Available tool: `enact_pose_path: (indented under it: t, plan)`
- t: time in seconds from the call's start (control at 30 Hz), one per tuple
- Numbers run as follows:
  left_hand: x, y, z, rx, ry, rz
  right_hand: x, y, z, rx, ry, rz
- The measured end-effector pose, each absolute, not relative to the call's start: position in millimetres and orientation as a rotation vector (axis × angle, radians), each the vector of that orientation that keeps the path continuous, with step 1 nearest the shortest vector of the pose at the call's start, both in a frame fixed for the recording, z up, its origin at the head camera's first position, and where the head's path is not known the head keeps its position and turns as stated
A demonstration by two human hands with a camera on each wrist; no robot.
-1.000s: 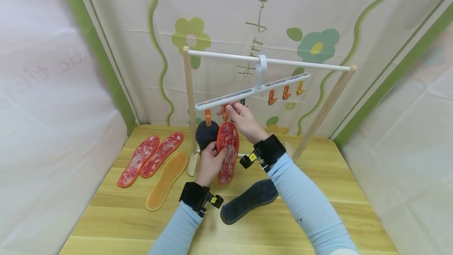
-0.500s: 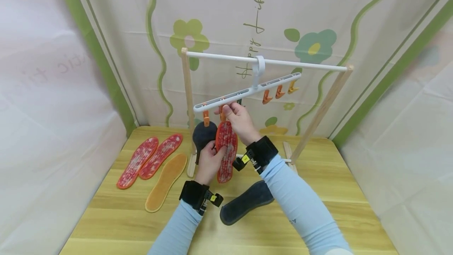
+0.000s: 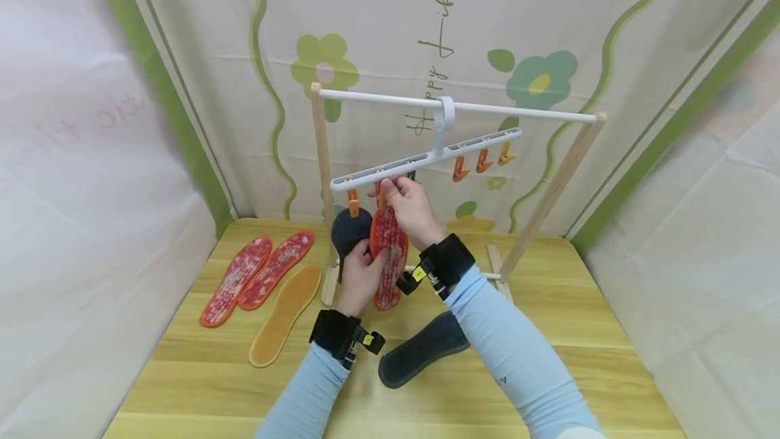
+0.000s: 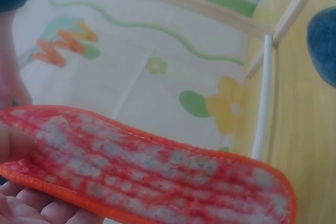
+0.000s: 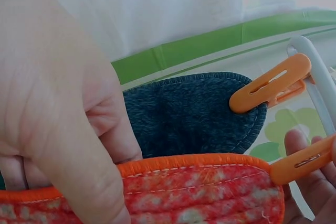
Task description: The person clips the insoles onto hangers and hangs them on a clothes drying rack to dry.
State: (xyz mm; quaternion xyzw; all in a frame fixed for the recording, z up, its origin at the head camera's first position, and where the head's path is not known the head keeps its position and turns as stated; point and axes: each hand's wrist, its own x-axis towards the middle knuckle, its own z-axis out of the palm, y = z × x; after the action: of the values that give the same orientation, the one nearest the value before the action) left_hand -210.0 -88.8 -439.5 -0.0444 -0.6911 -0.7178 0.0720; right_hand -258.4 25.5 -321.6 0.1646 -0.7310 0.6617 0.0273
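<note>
In the head view my left hand (image 3: 361, 276) grips a red mottled insole (image 3: 391, 263) with an orange edge, thumb across its front. My right hand (image 3: 414, 208) is at the insole's top, pinching an orange clip (image 5: 299, 165) under the white hanger (image 3: 439, 153). In the right wrist view the clip's tip overlaps the insole's end. Beside it a dark blue insole (image 5: 184, 114) hangs from another orange clip (image 5: 270, 85). Most of the red insole's face fills the lower left wrist view.
Two red insoles (image 3: 236, 281) and a tan insole (image 3: 285, 316) lie left on the wooden table (image 3: 183, 385). A dark insole (image 3: 423, 349) lies in front, partly behind the right sleeve. The rack's wooden posts (image 3: 551, 198) flank the hanger. Several clips (image 3: 483, 161) hang at its right.
The red insole has risen slightly toward the clip. My right wrist has shifted a little left, and the hanger has swung slightly. Both hands keep their hold.
</note>
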Motion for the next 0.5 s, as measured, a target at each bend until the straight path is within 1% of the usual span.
enact_pose_path:
  t: [0.1,0.33,0.5]
  plan:
    - [-209,-89,-434,-0.136,-2.093,-2.172,-258,26,-321,0.512,-2.261,2.052]
    - [-192,-90,-406,-0.18,-2.07,-2.187,-254,26,-313,0.535,-2.251,2.094]
    - [-190,-90,-403,-0.2,-2.069,-2.163,-242,24,-301,0.548,-2.239,2.083]
